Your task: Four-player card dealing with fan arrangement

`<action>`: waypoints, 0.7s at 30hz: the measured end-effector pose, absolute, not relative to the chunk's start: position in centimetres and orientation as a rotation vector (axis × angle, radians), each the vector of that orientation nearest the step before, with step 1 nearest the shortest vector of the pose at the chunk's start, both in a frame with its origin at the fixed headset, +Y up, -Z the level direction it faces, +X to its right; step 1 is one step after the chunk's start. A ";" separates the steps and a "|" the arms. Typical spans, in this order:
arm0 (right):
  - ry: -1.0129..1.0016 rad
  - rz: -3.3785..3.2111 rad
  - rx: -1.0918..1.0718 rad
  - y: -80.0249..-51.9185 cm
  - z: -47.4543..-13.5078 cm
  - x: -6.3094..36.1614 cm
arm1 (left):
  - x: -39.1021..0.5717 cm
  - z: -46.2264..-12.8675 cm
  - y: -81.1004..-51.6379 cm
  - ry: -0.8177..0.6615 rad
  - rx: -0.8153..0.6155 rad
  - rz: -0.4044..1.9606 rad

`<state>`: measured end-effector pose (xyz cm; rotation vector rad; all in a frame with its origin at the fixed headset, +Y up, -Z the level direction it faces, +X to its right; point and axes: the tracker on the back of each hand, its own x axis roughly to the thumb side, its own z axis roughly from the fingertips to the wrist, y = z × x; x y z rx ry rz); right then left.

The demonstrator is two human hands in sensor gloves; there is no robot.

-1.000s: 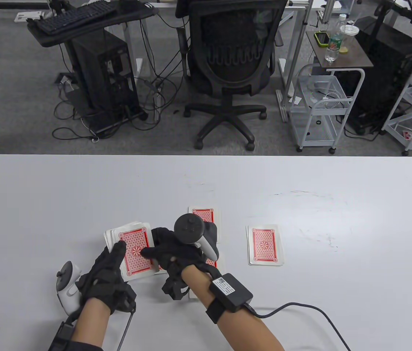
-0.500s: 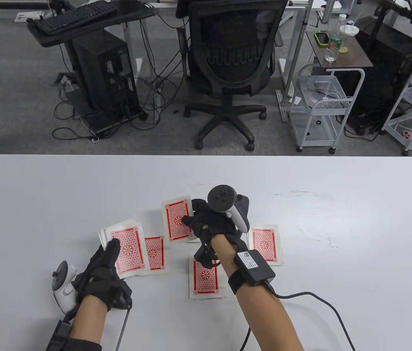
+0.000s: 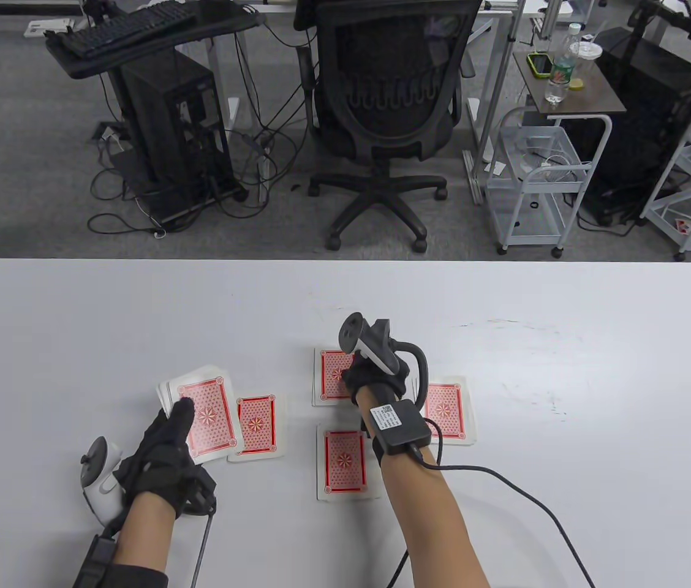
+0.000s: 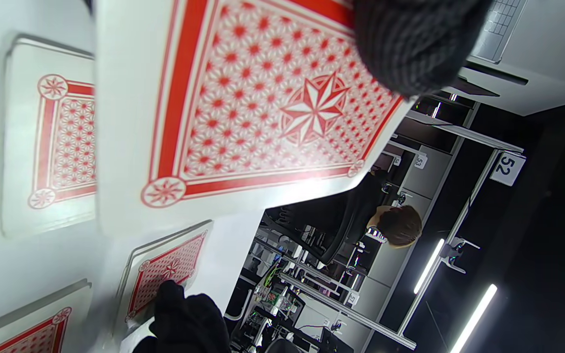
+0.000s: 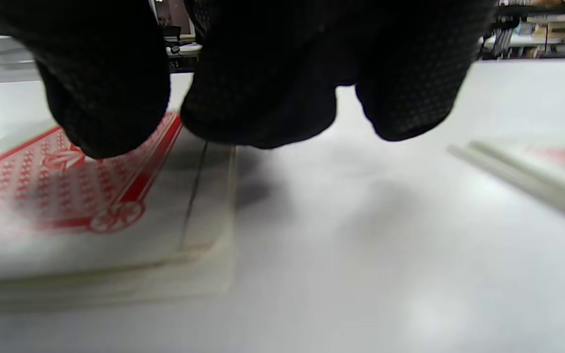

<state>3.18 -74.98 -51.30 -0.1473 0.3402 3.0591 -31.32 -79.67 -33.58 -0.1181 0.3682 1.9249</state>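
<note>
My left hand (image 3: pixel 165 444) holds the red-backed deck (image 3: pixel 198 416), thumb on its top card; the deck fills the left wrist view (image 4: pixel 263 98). Four face-down piles lie on the white table (image 3: pixel 76 331): a left pile (image 3: pixel 258 427) beside the deck, a far pile (image 3: pixel 330 384), a near pile (image 3: pixel 343 460) and a right pile (image 3: pixel 446 410). My right hand (image 3: pixel 350 378) is over the far pile, and its fingertips (image 5: pixel 111 113) press a card down onto that pile (image 5: pixel 66 206). The hand hides the pile's right part.
The right wrist's cable (image 3: pixel 505 484) trails across the table to the lower right. An office chair (image 3: pixel 388 122) and a white cart (image 3: pixel 535 177) stand beyond the far table edge. The right pile's edge shows in the right wrist view (image 5: pixel 532 176).
My right hand took a card from the deck, carried it up and right, and set it on the far pile. My left hand with the deck slid slightly left.
</note>
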 end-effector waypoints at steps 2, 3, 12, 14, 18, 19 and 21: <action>0.299 2.925 -0.045 -73.3 -50.4 3.0 | -31.3 -33.6 -79.7 0.365 -0.113 1.925; 0.293 2.862 -0.015 -72.7 -50.1 2.8 | -31.3 -33.6 -79.7 0.362 -0.111 1.927; 0.422 2.188 0.626 -69.6 -43.0 -4.2 | -29.6 -33.2 -79.3 0.295 -0.152 1.927; 0.427 2.144 0.648 -70.2 -41.8 -5.1 | -29.0 -33.1 -79.3 0.283 -0.161 1.915; 0.307 2.112 0.480 -71.8 -40.2 -5.4 | -28.4 -32.7 -79.0 0.281 -0.162 1.910; 0.298 2.100 0.458 -72.1 -40.1 -5.2 | -28.5 -32.7 -79.1 0.289 -0.143 1.881; 0.280 2.092 0.444 -72.3 -40.3 -4.5 | -28.5 -32.8 -79.2 0.269 -0.177 1.894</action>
